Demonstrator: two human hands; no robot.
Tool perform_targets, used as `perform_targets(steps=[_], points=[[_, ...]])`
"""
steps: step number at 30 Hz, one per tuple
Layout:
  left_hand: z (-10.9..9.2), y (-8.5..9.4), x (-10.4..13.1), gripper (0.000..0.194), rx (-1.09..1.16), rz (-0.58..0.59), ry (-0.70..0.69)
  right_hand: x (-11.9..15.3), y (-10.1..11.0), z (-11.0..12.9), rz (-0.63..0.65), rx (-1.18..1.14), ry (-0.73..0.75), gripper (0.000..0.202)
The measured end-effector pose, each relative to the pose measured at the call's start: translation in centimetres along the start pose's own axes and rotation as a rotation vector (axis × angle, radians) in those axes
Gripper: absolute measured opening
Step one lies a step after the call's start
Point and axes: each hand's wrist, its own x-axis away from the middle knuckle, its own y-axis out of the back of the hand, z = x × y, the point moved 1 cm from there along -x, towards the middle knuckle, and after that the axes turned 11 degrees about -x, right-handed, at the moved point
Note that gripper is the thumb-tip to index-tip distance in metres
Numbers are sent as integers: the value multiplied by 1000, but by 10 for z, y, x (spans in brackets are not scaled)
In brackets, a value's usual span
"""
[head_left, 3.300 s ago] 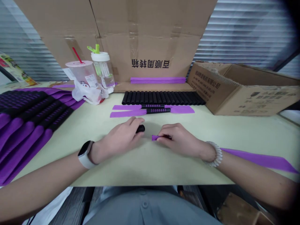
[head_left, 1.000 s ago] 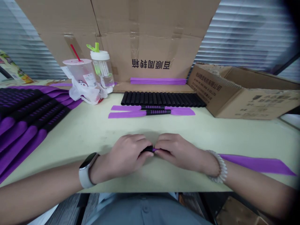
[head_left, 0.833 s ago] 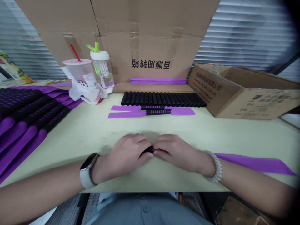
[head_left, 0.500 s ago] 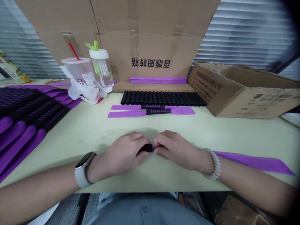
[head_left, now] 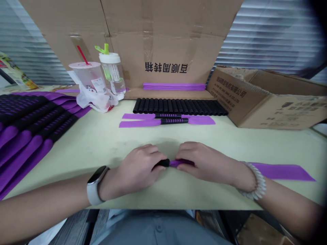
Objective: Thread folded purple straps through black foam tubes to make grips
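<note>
My left hand (head_left: 139, 166) is closed around a black ribbed grip sleeve (head_left: 165, 163), and only the sleeve's right end shows past the fingers. From that end comes a purple strip (head_left: 282, 171), gathered narrow at the sleeve. Thumb and fingers of my right hand (head_left: 206, 165) pinch this strip just right of the sleeve. The strip passes under my right wrist and lies flat on the table beyond it. Ahead of my hands lie two purple strips with black slotted sleeves around their middles (head_left: 174, 120). Whatever part of the held sleeve is inside my left palm is hidden.
Behind them runs a row of black sleeves (head_left: 180, 107), with a stack of purple strips (head_left: 173, 86) against the cardboard. Sleeved strips (head_left: 38, 119) are piled at left. A cup (head_left: 88, 80) and bottle (head_left: 112, 73) stand back left, an open carton (head_left: 258, 98) right.
My right hand has moved right, away from the left, and more of the purple strip now shows between the sleeve and my right fingers. My left hand keeps its hold on the sleeve.
</note>
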Motion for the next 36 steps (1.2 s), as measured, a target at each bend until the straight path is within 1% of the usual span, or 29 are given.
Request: perform_targets(steps=[3,6,10,12,16,19,21,23,26,29,32,36], points=[[-1,0,0,17,-4,-15,15,1,-2,0,1,46,22,13],[-1,0,-1,16,-7,-5,32,0,-8,-2,-10,144,58,16],[-2,0,-1,14,-6,7,39,-2,-14,-5,-18,238,58,17],[-3,0,-2,12,-18,9,41,-3,-17,-6,-26,259,81,16],[-4,0,-2,11,-34,10,45,-7,-22,-5,-69,285,180,19],[-3,-2,-2,10,-37,-2,38,-10,-25,-4,-119,258,195,19],[-3,-3,-2,10,-43,-6,41,-9,-24,-3,-139,240,176,18],[-3,-2,-1,11,-50,6,50,-8,-21,-2,-132,217,140,17],[-3,1,0,14,-67,29,46,-2,-13,-2,-77,149,59,11],[-1,5,1,19,-75,45,45,4,-3,-2,-16,101,-8,12],[1,7,1,21,-61,78,52,10,3,-4,21,102,-34,12],[2,9,0,23,-65,91,56,13,3,-4,34,129,-50,12]])
